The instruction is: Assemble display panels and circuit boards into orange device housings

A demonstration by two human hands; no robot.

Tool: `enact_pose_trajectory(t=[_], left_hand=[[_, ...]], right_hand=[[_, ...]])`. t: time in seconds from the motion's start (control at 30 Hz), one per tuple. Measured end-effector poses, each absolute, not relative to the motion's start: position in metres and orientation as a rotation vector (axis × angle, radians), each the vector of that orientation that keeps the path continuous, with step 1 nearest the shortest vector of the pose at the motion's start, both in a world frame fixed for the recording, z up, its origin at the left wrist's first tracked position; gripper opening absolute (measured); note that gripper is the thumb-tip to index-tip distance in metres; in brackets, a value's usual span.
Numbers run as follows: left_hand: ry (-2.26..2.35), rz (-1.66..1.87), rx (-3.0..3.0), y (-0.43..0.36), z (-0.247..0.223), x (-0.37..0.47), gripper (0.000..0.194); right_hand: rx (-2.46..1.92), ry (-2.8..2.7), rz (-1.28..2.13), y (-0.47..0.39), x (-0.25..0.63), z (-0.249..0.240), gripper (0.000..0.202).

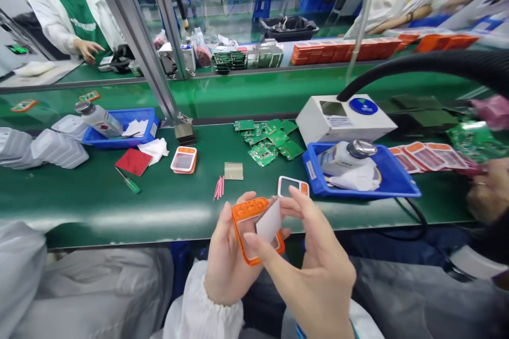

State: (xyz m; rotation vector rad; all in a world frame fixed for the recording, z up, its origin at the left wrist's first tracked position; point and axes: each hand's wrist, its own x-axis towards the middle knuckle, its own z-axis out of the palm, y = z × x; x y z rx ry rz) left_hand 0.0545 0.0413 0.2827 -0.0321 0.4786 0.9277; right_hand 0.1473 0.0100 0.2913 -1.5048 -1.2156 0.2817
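Observation:
My left hand (225, 254) is closed around an orange plastic housing (245, 217) with a window in its middle, held up just off the bench's front edge. Between the thumb and fingers of my right hand (318, 254) is a thin rectangular display panel (269, 221) with a whitish face, tilted over the housing's window. Whether the panel touches the housing I cannot tell. Just beyond my hands lie a white-and-orange device (293, 186), a flat beige square (233, 171) and several pink strips (218, 188).
Green circuit boards (270, 140) lie mid-bench. Blue trays (397, 190) (153, 132) hold bottles. A white box (345, 119) with a black hose stands right. Left are a screwdriver (131, 184), a red square (133, 162) and another orange-white device (184, 160). A co-worker's hand (491, 188) is at right.

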Motion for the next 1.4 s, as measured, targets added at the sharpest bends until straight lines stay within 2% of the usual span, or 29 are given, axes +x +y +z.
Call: enact_pose_trajectory(t=[0.13,0.4,0.53,1.0,1.4], left_hand=[[0.528,0.918,-0.104,0.045,0.282,0.053,0.037],[0.624,0.963,-0.081,0.044,0.287,0.058,0.029],[0.648,0.967,-0.055,0.045,0.285,0.060,0.031],[0.652,0.983,-0.062,0.048,0.284,0.062,0.030],[0.634,0.979,-0.004,0.054,0.280,0.057,0.031]], right_hand=[[-1.562,-1.279,0.123,0.017,0.143,0.286,0.065],[-1.640,-1.341,0.194,0.023,0.149,0.283,0.065],[-1.675,-1.343,0.209,0.023,0.148,0.277,0.064],[-1.658,-1.421,0.189,0.022,0.145,0.273,0.050],[-1.684,-1.564,0.030,0.009,0.137,0.264,0.049]])
